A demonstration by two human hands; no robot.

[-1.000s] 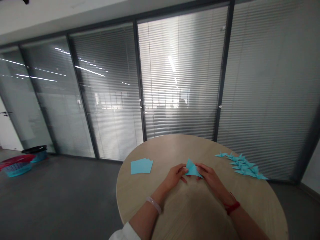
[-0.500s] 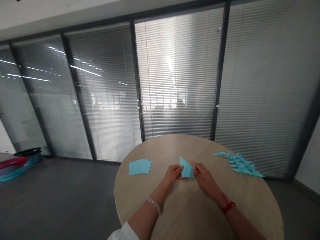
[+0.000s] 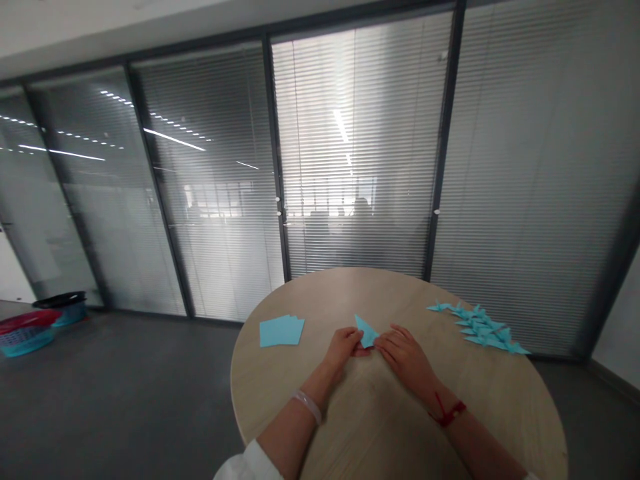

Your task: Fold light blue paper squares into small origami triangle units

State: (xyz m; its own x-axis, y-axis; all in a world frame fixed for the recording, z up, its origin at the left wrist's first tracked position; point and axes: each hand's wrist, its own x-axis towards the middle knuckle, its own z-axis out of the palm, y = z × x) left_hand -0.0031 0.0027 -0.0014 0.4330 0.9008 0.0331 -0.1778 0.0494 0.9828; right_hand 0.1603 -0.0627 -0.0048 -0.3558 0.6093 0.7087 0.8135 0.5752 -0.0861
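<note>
The blue paper triangle [image 3: 367, 332] now looks narrower than before, pinched in the closed fingers of the left hand [image 3: 345, 348]. The right hand [image 3: 404, 357] has moved in, fingers extended, its fingertips [image 3: 381, 343] touching the triangle's lower tip.

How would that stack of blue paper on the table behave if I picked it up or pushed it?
The stack of blue paper is probably light and floppy, since it looks like thin, flat sheets. Its edges are offset, so the sheets seem loose and would likely fan apart when pushed. The smooth wooden table may let them slide easily.
</note>
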